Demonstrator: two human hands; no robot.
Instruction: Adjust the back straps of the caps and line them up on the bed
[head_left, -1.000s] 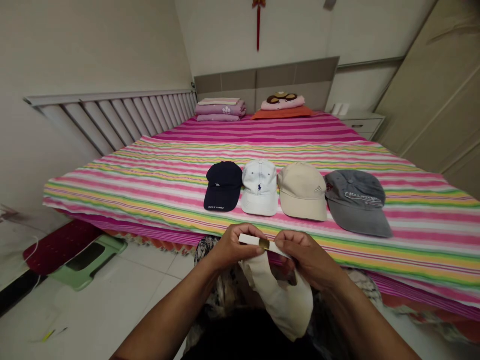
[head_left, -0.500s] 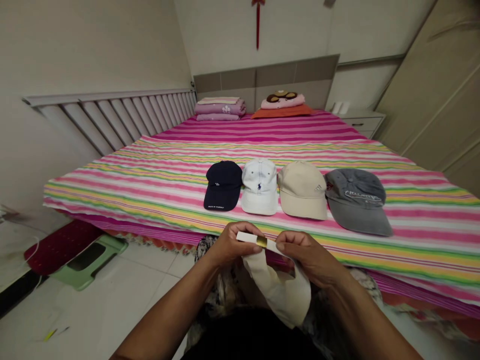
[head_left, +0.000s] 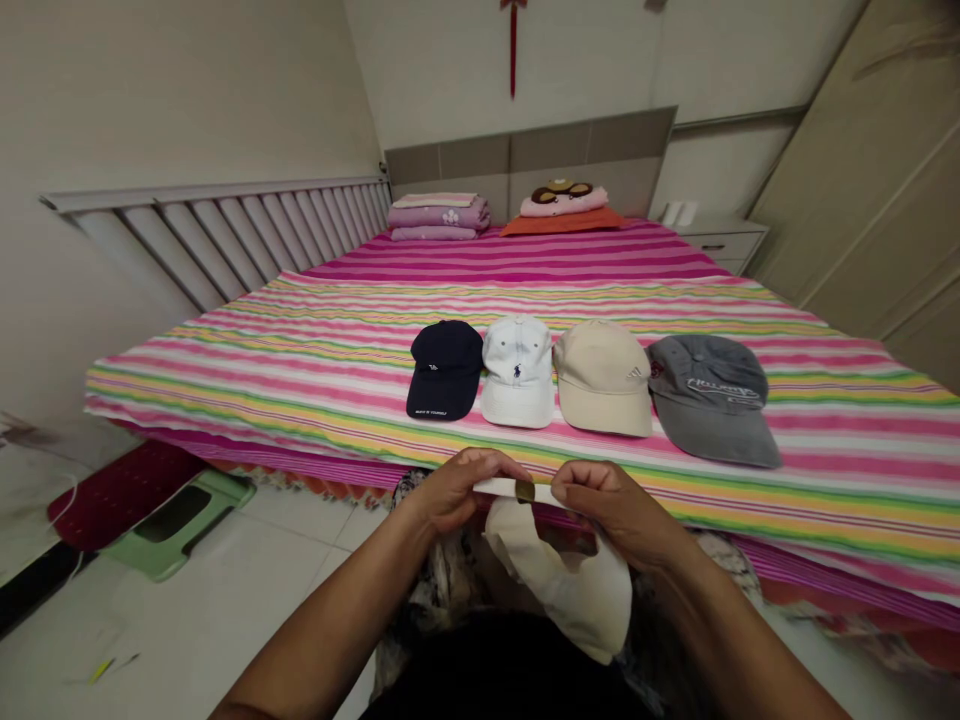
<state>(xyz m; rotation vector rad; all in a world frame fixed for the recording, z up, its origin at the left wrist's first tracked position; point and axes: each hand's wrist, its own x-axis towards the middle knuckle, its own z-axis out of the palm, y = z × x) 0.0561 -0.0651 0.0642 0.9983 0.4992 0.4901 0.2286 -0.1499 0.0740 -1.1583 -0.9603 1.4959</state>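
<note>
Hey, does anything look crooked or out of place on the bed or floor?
The gray cap, rightmost in its row, looks askew: its brim points more to the right than the other caps'. A small yellow item also lies stray on the floor at lower left, too small to identify.

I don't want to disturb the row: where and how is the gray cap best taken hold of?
The gray cap is probably best pinched by its brim, coming from the near right: the brim juts toward the person, and the cap's left side crowds the beige cap.
</note>
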